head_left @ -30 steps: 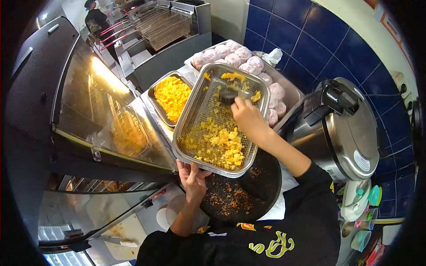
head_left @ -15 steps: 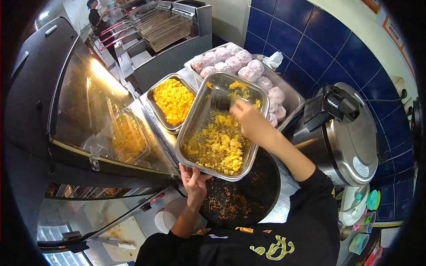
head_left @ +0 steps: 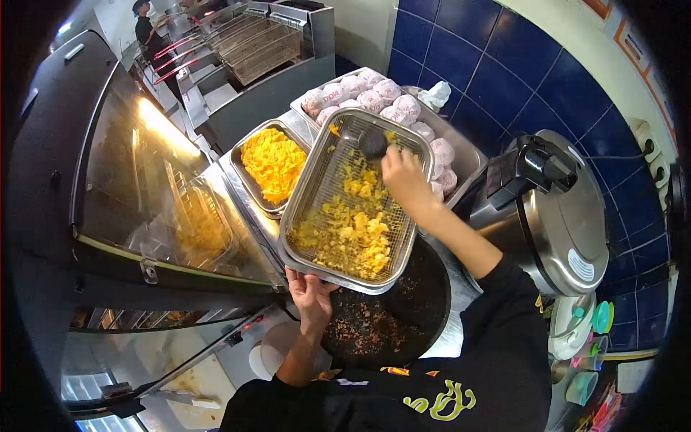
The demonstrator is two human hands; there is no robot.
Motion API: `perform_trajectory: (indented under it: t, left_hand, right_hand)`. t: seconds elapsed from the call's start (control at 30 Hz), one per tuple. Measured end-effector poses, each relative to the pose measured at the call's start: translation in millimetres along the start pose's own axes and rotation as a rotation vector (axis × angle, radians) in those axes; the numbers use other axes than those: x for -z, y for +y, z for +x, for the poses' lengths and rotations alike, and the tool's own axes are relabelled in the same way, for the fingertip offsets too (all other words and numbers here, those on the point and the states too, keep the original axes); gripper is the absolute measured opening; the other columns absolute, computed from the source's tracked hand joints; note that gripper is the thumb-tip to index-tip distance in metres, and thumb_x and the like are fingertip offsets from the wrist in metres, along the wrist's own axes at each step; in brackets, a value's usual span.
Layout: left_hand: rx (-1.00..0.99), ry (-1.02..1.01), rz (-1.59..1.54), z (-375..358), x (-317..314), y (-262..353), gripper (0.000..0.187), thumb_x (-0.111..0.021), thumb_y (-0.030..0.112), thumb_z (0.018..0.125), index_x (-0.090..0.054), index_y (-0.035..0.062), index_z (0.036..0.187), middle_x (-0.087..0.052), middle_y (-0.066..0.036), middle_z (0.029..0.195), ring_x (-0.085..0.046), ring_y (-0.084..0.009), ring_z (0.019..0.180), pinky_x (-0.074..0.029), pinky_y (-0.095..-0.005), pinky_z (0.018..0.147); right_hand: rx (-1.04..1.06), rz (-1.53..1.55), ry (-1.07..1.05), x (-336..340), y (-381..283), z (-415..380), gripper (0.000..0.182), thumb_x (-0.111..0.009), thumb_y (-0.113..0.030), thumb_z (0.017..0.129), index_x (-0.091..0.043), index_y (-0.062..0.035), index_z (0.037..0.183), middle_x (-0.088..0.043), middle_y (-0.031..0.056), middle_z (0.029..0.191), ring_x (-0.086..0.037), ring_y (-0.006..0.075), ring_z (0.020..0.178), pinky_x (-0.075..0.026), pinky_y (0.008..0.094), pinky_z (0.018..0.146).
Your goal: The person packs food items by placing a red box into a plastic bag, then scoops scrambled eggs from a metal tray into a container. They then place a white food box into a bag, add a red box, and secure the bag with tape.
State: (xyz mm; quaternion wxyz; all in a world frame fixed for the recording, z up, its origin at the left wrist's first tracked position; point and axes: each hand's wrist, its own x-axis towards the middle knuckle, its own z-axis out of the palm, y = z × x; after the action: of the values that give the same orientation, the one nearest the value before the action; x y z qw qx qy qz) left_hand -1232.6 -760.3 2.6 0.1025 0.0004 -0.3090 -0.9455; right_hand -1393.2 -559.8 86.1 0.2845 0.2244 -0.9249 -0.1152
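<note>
A steel pan (head_left: 301, 189) with a wire rack inside is tilted over a dark round pan (head_left: 374, 327) dotted with brown crumbs. My left hand (head_left: 311, 297) grips the steel pan's near left edge, thumb on the rim. My right hand (head_left: 404, 176) reaches over the rack, closed on a black round-headed spoon (head_left: 373, 144) whose handle is mostly hidden. Yellow scrambled-egg-like pieces (head_left: 367, 241) are heaped at the steel pan's near end, with crumbs scattered upward. A smaller pan of yellow egg-like food (head_left: 273, 164) stands just left.
Paper-wrapped round bundles (head_left: 389, 90) fill a tray behind. To the right stands a large steel cooker (head_left: 568, 223) with a black latch. A glass-fronted warmer (head_left: 151, 173) borders the left. Fryer baskets (head_left: 255, 54) and another person (head_left: 147, 32) are farther back.
The spoon, blurred before, now shows clearly near the steel pan's far end. My right hand has shifted slightly, and a few egg pieces lie differently.
</note>
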Motion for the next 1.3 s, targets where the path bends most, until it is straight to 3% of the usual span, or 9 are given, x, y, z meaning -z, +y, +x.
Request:
perform_trajectory:
  t: [0.07,0.3,0.47,0.57,0.77,0.97,1.07,1.17,1.3]
  left_hand:
    - [-0.013,0.029,0.070,2,-5,-1,0.040,-0.052,0.005,0.086,-0.032,0.0074,0.120,-0.047,-0.008,0.111,-0.057,-0.0191,0.093,-0.059,-0.0365,0.067]
    - [0.011,0.059,0.117,2,-7,4,0.042,-0.054,0.001,0.083,-0.033,0.0078,0.119,-0.049,-0.009,0.109,-0.057,-0.0190,0.092,-0.059,-0.0341,0.065]
    - [-0.001,0.102,0.136,7,-5,3,0.044,-0.054,0.000,0.083,-0.033,0.0080,0.120,-0.050,-0.009,0.109,-0.058,-0.0193,0.091,-0.059,-0.0318,0.063]
    - [0.016,0.085,0.120,3,-2,4,0.044,-0.055,0.000,0.082,-0.033,0.0071,0.120,-0.050,-0.009,0.109,-0.058,-0.0193,0.091,-0.059,-0.0307,0.063]
    - [-0.026,0.080,0.134,7,-8,6,0.043,-0.055,0.000,0.082,-0.034,0.0067,0.119,-0.050,-0.008,0.107,-0.058,-0.0176,0.089,-0.059,-0.0295,0.062]
    - [-0.042,0.046,0.171,4,-3,4,0.038,-0.052,0.001,0.084,-0.036,0.0049,0.119,-0.051,-0.011,0.107,-0.059,-0.0209,0.091,-0.059,-0.0357,0.068]
    - [-0.016,0.059,0.153,6,-10,8,0.043,-0.057,0.002,0.082,-0.036,0.0054,0.119,-0.051,-0.008,0.106,-0.058,-0.0164,0.088,-0.059,-0.0281,0.059]
    - [-0.033,0.098,0.162,6,-7,7,0.042,-0.057,0.003,0.082,-0.037,0.0047,0.119,-0.051,-0.008,0.106,-0.058,-0.0154,0.086,-0.059,-0.0277,0.058]
    - [-0.018,0.058,0.184,5,4,4,0.045,-0.058,0.002,0.081,-0.036,0.0039,0.120,-0.050,-0.008,0.107,-0.057,-0.0156,0.089,-0.059,-0.0286,0.061]
  right_hand:
    - [0.015,0.079,-0.154,2,-18,-13,0.014,-0.053,-0.006,0.070,-0.056,0.0019,0.081,-0.049,0.0120,0.085,-0.052,0.0239,0.080,-0.047,0.0285,0.068]
    - [-0.048,0.085,-0.027,14,-1,-8,0.012,-0.052,-0.003,0.070,-0.054,0.0023,0.081,-0.049,0.0136,0.087,-0.053,0.0246,0.078,-0.048,0.0306,0.065]
    - [0.072,0.804,-0.304,60,-22,-29,0.025,-0.060,0.006,0.063,-0.048,0.0052,0.085,-0.048,0.0200,0.091,-0.053,0.0361,0.084,-0.047,0.0393,0.075]
    - [-0.180,0.571,-0.083,44,-5,-16,0.019,-0.054,0.005,0.068,-0.048,0.0047,0.087,-0.048,0.0179,0.091,-0.053,0.0331,0.084,-0.047,0.0365,0.077]
    - [0.174,0.584,-0.179,63,-54,-47,0.012,-0.052,0.001,0.068,-0.050,0.0033,0.080,-0.049,0.0161,0.087,-0.055,0.0305,0.081,-0.049,0.0349,0.071]
    - [-0.066,0.561,0.046,41,-23,-10,0.019,-0.051,0.007,0.065,-0.050,0.0056,0.084,-0.048,0.0182,0.090,-0.052,0.0296,0.084,-0.048,0.0353,0.071]
    - [0.150,0.284,0.012,28,-55,-29,0.015,-0.055,-0.001,0.064,-0.053,0.0034,0.078,-0.050,0.0146,0.081,-0.054,0.0255,0.072,-0.049,0.0319,0.061]
    - [0.217,0.592,-0.077,75,-69,-36,0.016,-0.054,-0.003,0.066,-0.054,0.0038,0.080,-0.051,0.0150,0.084,-0.054,0.0253,0.075,-0.050,0.0329,0.062]
    - [-0.095,0.507,0.152,47,-28,21,0.023,-0.052,0.001,0.069,-0.051,0.0050,0.092,-0.049,0.0166,0.091,-0.052,0.0278,0.087,-0.048,0.0323,0.073]
